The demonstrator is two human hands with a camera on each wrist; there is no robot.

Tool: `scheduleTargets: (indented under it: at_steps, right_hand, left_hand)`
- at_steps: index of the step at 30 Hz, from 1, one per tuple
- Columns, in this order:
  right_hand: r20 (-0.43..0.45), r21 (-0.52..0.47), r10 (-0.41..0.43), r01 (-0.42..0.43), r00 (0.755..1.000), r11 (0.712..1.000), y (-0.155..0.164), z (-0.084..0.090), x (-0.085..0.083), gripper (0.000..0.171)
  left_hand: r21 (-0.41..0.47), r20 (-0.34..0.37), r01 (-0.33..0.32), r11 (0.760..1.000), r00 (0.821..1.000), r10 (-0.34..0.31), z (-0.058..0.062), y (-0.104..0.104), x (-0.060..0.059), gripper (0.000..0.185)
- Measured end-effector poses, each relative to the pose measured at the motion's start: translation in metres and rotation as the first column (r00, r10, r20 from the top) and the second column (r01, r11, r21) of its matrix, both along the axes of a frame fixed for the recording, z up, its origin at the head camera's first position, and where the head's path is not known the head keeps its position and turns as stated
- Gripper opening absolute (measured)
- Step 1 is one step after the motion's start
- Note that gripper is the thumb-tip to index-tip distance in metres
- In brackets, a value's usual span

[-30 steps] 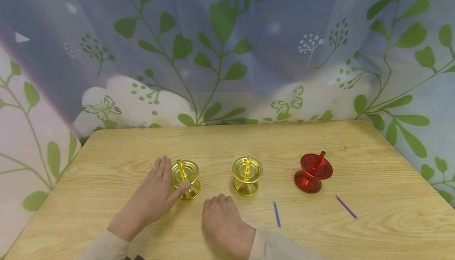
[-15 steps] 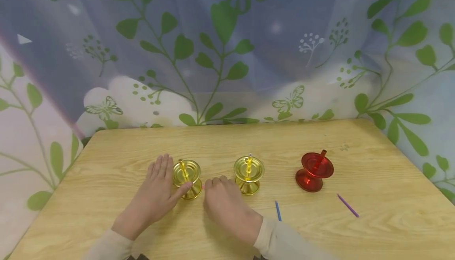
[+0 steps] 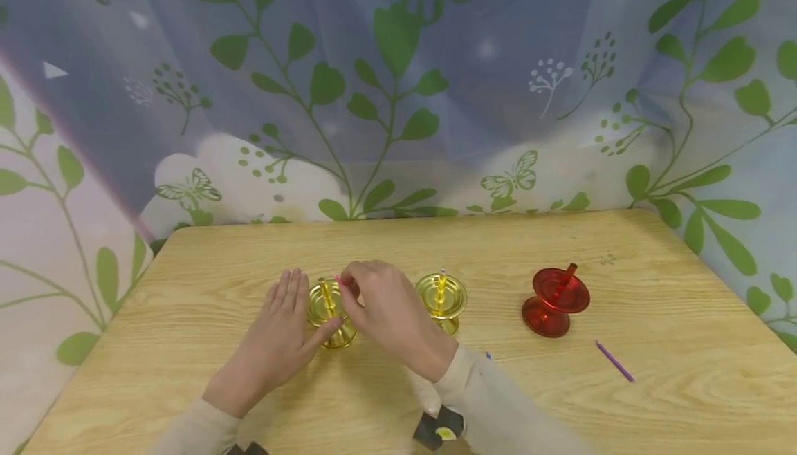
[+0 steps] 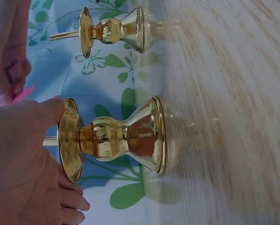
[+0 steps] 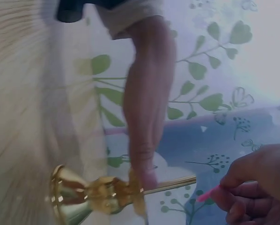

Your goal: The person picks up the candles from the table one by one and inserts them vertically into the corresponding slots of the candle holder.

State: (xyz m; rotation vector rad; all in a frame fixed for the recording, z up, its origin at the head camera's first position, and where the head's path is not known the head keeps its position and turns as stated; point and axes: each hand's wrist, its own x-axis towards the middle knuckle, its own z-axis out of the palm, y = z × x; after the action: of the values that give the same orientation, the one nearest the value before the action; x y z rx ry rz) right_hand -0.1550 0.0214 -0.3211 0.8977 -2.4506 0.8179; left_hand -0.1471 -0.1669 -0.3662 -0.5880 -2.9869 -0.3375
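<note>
A gold candle holder (image 3: 330,311) with a yellow pin stands on the wooden table (image 3: 398,247). My left hand (image 3: 280,330) lies flat against its left side, fingers straight, thumb touching its rim (image 4: 67,140). Just right of that holder, my right hand (image 3: 382,306) pinches a thin pink stick (image 3: 338,279) held near the pin's top. In the right wrist view the pink stick (image 5: 206,194) sits close to the pin's tip on the gold holder (image 5: 93,194). A second gold holder (image 3: 441,297) stands right of my right hand.
A red holder (image 3: 556,299) with a tilted pin stands further right. A purple stick (image 3: 614,361) lies on the table near it, and a blue stick (image 3: 488,355) peeks out beside my right sleeve. A leaf-patterned curtain (image 3: 398,95) hangs behind the table.
My right hand rose from the table and moved left and forward with the pink stick, up to the left gold holder's pin. The left hand stayed against that holder.
</note>
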Motion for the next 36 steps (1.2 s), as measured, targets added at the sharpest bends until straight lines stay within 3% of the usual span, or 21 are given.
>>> scheduleTargets:
  at_steps: [4, 13, 24, 36]
  right_hand:
    - [0.039, -0.093, 0.058, -0.054, 0.998, 0.994, -0.008, 0.010, -0.008, 0.006]
    - [-0.024, -0.231, 0.132, -0.134, 0.991, 0.964, -0.019, 0.010, -0.021, 0.008]
    - [0.022, -0.215, 0.157, -0.148, 0.987, 0.965, -0.019, 0.000, -0.028, 0.007]
    - [-0.014, -0.130, 0.167, -0.167, 0.986, 0.977, -0.023, -0.007, -0.029, 0.009]
  left_hand:
    - [0.006, 0.010, -0.001, 1.000, 1.000, 0.001, 0.001, -0.001, 0.001, 0.088]
    - [-0.004, 0.015, -0.001, 1.000, 1.000, 0.001, 0.003, 0.000, 0.000, 0.089]
    - [-0.005, 0.017, 0.002, 1.000, 1.000, -0.001, 0.001, 0.000, -0.002, 0.090]
    - [0.003, 0.012, 0.012, 1.000, 1.000, -0.013, 0.002, 0.000, -0.001, 0.089]
